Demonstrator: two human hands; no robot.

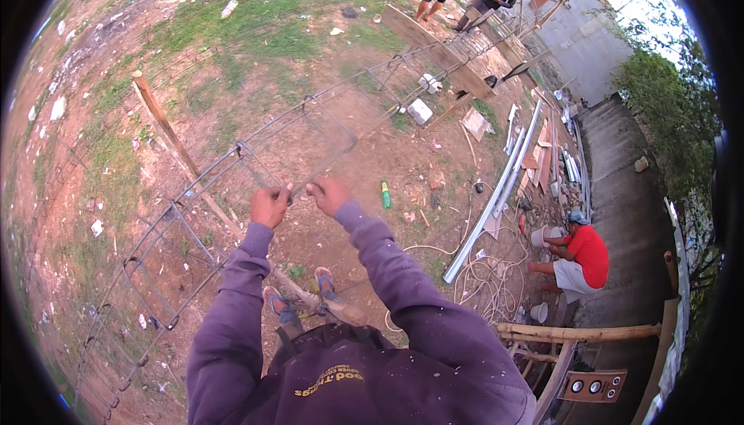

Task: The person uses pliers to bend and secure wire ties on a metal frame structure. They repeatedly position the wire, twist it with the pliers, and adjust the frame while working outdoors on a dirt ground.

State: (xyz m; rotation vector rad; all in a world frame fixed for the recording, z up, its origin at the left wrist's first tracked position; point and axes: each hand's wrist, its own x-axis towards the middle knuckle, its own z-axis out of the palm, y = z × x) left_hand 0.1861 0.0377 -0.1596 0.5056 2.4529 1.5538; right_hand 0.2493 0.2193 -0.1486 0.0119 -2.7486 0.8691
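A long cage of steel reinforcing bars (273, 127), with square stirrups along it, runs diagonally from the lower left to the upper right in front of me. My left hand (269, 206) is closed at the cage's near bar, its thumb and fingertips pressed together. Just right of it my right hand (329, 196) is also closed, its fingertips pinched beside the same bar. A small gap separates the two hands. Whatever lies between the fingers is too small to make out.
A wooden post (165, 126) props the cage at left. On the ground lie a green bottle (386, 194), a coiled pale hose (488, 292) and long metal channels (496, 192). A person in red (587, 254) crouches by a bucket at right; others stand at the far end.
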